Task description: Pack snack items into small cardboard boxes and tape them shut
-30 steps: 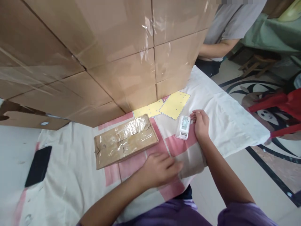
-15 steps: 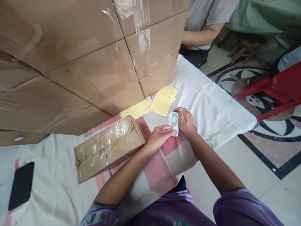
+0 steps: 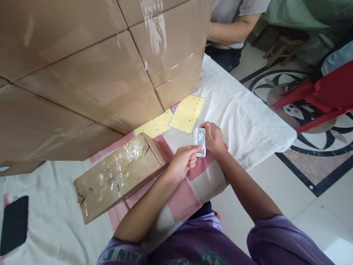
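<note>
Just right of the frame's centre, a small white device [image 3: 200, 137] was held at the cloth-covered tabletop [image 3: 248, 125]. The right hand [image 3: 214, 139] had its fingers curled round the device's right side, and the left hand [image 3: 180, 162] pinched its near end. A taped brown parcel [image 3: 118, 176] lay at lower left, below the stacked cartons [image 3: 82, 66] in the upper left.

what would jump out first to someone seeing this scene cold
The wall of taped cardboard boxes filling the upper left strikes first. At centre, the left hand and right hand hold a small white device between them. A flat tape-wrapped parcel lies just left of them on the cloth.
</note>
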`<state>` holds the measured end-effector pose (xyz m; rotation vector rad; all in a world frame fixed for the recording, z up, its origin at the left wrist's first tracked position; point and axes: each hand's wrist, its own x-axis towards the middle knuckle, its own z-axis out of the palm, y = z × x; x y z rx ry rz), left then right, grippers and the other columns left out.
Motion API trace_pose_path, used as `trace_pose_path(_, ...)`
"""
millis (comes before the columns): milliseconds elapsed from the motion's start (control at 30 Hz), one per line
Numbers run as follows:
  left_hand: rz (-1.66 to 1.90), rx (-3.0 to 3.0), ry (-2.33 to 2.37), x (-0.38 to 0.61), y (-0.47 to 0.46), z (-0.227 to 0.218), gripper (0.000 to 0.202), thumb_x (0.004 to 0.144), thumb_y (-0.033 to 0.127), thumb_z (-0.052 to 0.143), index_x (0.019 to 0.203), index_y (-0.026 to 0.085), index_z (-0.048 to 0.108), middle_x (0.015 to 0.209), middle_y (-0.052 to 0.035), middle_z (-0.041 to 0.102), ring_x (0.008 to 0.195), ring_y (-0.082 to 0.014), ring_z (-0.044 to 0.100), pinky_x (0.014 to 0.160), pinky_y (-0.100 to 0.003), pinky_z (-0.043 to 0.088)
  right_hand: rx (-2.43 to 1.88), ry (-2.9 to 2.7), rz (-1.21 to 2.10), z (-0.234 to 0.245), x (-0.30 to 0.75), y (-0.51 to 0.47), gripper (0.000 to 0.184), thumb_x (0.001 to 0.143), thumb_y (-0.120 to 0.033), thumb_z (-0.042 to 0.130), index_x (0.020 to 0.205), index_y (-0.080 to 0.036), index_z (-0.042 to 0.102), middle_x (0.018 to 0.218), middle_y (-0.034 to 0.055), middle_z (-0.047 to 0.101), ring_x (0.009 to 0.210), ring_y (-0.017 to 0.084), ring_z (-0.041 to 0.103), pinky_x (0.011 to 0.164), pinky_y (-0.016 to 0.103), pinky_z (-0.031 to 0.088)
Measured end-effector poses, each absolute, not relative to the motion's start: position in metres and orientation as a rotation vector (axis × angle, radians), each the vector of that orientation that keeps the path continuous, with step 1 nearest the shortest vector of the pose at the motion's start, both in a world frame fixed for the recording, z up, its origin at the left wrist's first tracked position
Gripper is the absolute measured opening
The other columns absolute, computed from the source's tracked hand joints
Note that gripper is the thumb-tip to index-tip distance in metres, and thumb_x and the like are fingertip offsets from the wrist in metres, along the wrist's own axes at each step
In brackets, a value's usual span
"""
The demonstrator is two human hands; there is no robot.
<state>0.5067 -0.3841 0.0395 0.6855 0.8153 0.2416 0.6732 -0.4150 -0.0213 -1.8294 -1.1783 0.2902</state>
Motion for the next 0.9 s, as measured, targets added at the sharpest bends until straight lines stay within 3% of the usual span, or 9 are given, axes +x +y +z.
trace_pose_path(300, 0.337, 0.713, 0.904, 0.514, -0.396, 0.038, 0.032, 0.065, 0.038, 0.083, 0.077, 0.013, 0.067, 0.046, 0.0123, 0.027, 0.043, -0.0045, 0.022, 0.048, -0.026, 0.010, -1.829, -1.158, 0.328, -0.020, 0.672, -0.414, 0.063, 0.110, -0.061, 0.018, 0.085, -0.025, 0.064, 0.080, 0.0058, 0.067, 0.076, 0.024, 0.061, 0.070, 0.037, 0.041)
trace_pose_path(533, 0.388, 0.744, 0.904, 0.516, -0.403, 0.047, 0.034, 0.068, 0.040, 0.084, 0.082, 0.012, 0.072, 0.048, 0.0099, 0.034, 0.046, -0.0046, 0.026, 0.050, -0.026, 0.014, -1.827, -1.130, 0.322, -0.020, 0.672, -0.414, 0.066, 0.110, -0.062, 0.019, 0.084, -0.024, 0.067, 0.079, 0.0061, 0.069, 0.073, 0.023, 0.062, 0.068, 0.036, 0.041)
trace_pose_path(900, 0.420, 0.725, 0.997, 0.503, -0.432, 0.029, 0.033, 0.069, 0.043, 0.081, 0.079, 0.013, 0.072, 0.046, 0.0095, 0.035, 0.045, -0.0044, 0.024, 0.049, -0.025, 0.014, -1.825, -1.118, 0.341, -0.020, 0.671, -0.414, 0.066, 0.110, -0.062, 0.020, 0.084, -0.024, 0.069, 0.078, 0.0054, 0.068, 0.072, 0.022, 0.062, 0.070, 0.035, 0.042)
